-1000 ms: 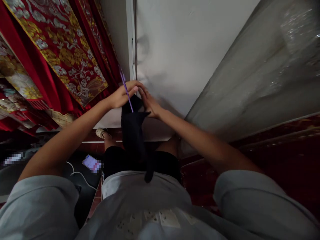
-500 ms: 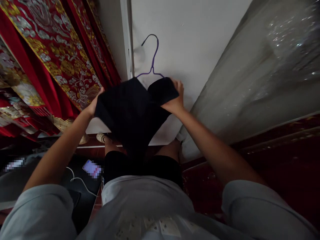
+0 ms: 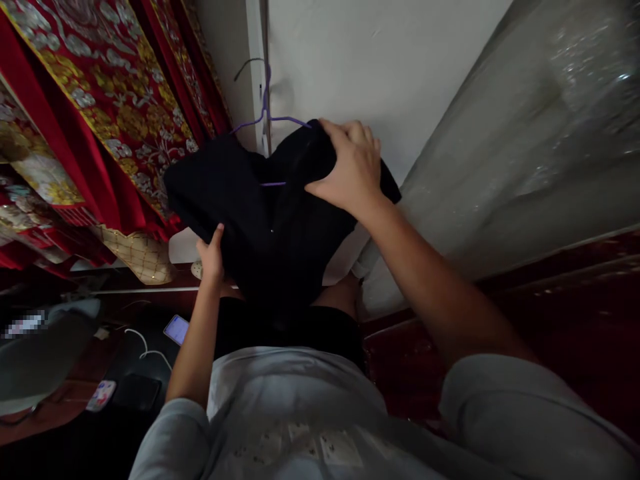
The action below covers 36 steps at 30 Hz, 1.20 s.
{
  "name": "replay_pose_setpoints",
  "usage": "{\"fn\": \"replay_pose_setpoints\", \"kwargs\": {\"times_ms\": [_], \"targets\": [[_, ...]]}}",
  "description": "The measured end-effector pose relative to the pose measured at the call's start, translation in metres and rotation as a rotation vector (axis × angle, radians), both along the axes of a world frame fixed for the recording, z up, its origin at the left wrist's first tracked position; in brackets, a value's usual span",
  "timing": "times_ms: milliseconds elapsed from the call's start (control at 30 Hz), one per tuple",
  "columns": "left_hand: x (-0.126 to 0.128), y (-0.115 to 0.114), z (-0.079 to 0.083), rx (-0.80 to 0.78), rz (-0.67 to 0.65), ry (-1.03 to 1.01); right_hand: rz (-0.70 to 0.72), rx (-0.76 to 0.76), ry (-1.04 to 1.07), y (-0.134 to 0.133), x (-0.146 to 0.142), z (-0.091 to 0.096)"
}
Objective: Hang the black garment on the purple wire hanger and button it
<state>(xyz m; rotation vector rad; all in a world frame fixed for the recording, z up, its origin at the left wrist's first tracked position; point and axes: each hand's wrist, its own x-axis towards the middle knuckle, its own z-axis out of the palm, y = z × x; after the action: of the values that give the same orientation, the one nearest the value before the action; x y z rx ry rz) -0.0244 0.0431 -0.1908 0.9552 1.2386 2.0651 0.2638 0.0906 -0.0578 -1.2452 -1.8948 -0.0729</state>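
A black garment (image 3: 250, 200) with an open neckline, perhaps a jacket, is draped on a purple wire hanger (image 3: 265, 113). The hanger's hook points up and left, and its lower bar shows through the neck opening. My right hand (image 3: 353, 167) is closed over the garment's right shoulder, fingers behind the cloth and thumb in front. Lower down, my left hand (image 3: 213, 257) pinches the garment's left side, thumb on the front, with its other fingers mostly hidden. The garment's lower part hangs in front of my black shorts.
Red embroidered costumes (image 3: 125, 100) hang at the left. A white panel (image 3: 390, 60) stands ahead, and plastic sheeting (image 3: 480, 160) covers something on the right. At lower left, a phone (image 3: 176, 329) and a white cable (image 3: 145, 350) lie on a dark surface beside a person in a cap (image 3: 50, 353).
The hanger and garment have shifted left and tilted. My left hand has moved down and inward along the garment's side. My right hand has come up onto the shoulder, opening the neckline.
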Motion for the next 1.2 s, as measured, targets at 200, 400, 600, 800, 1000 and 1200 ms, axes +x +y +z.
{"fn": "replay_pose_setpoints", "kwargs": {"times_ms": [200, 400, 600, 800, 1000, 1200], "targets": [[0.008, -0.007, 0.011, 0.028, -0.133, 0.087, -0.250, -0.068, 0.043, 0.022, 0.012, -0.001], [0.012, -0.017, 0.018, 0.025, -0.047, 0.056, -0.010, -0.018, -0.057, 0.025, 0.008, 0.005], [0.013, -0.040, -0.009, -0.146, 0.003, -0.265, 0.056, 0.011, 0.092, 0.003, 0.003, -0.045], [0.038, -0.049, -0.019, -0.198, -0.094, -0.305, 0.034, -0.284, 0.842, -0.022, -0.091, -0.157], [0.037, -0.054, -0.023, -0.287, -0.154, -0.382, 0.393, -0.552, 0.926, -0.032, -0.117, -0.191], [0.044, -0.053, -0.013, -0.272, -0.269, -0.340, 0.522, -0.481, 0.865, -0.038, -0.099, -0.167]]}}
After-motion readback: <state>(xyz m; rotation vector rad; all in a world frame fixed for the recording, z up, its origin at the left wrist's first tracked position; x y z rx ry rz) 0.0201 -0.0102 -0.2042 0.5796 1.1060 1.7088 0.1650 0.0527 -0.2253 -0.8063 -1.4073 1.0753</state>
